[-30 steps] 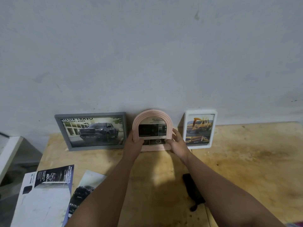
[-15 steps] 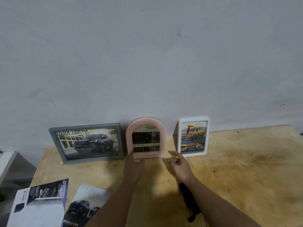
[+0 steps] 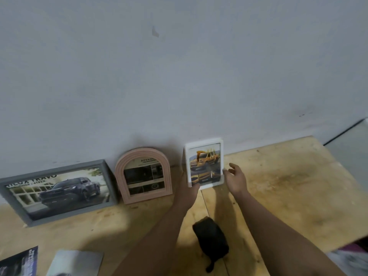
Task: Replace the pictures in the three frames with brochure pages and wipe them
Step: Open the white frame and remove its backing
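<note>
Three frames stand along the wall at the far edge of the pale wooden bench (image 3: 288,186). At twelve o'clock the small white upright frame (image 3: 204,144) shows a yellow truck page. The left hand (image 3: 188,191) holds its lower left corner; how its grip lies is hidden. The right hand (image 3: 236,180) hovers wide just beside its right edge. The pink arched frame (image 3: 142,153) sits at eleven o'clock, the grey rectangular frame (image 3: 59,214) at ten. A black cloth (image 3: 211,238) lies at six.

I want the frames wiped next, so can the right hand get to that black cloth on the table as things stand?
Probably yes. The right hand is open beside the white frame and holds nothing. The black cloth lies uncovered on the wooden table between the forearms, with nothing in the way.
</note>
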The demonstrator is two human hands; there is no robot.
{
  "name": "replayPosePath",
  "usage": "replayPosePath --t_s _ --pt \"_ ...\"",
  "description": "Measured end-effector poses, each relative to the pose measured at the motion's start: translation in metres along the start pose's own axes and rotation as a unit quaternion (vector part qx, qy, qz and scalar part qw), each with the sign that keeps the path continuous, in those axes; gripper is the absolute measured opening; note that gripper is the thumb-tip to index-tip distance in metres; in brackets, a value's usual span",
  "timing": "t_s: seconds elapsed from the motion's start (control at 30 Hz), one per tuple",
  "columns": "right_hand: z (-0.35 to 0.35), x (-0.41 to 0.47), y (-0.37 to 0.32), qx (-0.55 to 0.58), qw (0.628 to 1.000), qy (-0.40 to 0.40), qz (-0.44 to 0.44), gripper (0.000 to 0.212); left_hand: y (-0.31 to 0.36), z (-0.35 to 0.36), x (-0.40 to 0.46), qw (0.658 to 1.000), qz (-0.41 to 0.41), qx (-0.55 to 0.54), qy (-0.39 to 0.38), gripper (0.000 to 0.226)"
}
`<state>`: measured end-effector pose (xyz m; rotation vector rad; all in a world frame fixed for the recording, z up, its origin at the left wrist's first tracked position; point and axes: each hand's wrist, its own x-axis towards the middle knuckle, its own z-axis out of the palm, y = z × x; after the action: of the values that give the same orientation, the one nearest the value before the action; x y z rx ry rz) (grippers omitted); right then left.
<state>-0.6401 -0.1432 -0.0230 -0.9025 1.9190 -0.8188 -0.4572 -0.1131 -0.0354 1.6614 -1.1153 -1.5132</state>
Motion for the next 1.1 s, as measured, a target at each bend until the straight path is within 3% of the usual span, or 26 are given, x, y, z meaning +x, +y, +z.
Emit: replayPosePath --t_s 0.17,0.43,0.6,0.73,0.9,1.0,1.1 --pt "0.010 0.039 -0.016 0.031 0.998 -0.058 0.013 0.064 0.009 0.018 0.041 0.996 -0.026 -0.059 0.060 0.033" --pt "-0.005 0.015 0.015 0.067 0.988 -0.131 0.037 0.050 -0.008 0.012 0.021 0.991 -0.038 -0.076 0.100 0.009" --pt "-0.025 -0.030 0.028 0.122 0.984 -0.126 0.038 0.032 -0.014 0.014 -0.024 0.997 0.036 -0.011 0.073 0.011" --pt "-0.029 -0.055 0.029 0.157 0.983 -0.095 0.028 0.046 -0.001 0.010 -0.060 0.988 0.111 0.058 0.088 0.010" --pt "-0.018 -0.082 0.017 0.125 0.981 -0.138 0.044 0.082 -0.006 -0.015 -0.103 0.941 0.216 0.203 0.165 0.010" --pt "0.001 -0.098 0.006 0.114 0.966 -0.223 0.060 0.097 -0.014 -0.037 -0.132 0.873 0.261 0.344 0.225 0.015" --pt "0.029 -0.118 -0.005 0.090 0.952 -0.285 0.065 0.086 -0.028 -0.056 -0.158 0.830 0.273 0.421 0.245 0.023"
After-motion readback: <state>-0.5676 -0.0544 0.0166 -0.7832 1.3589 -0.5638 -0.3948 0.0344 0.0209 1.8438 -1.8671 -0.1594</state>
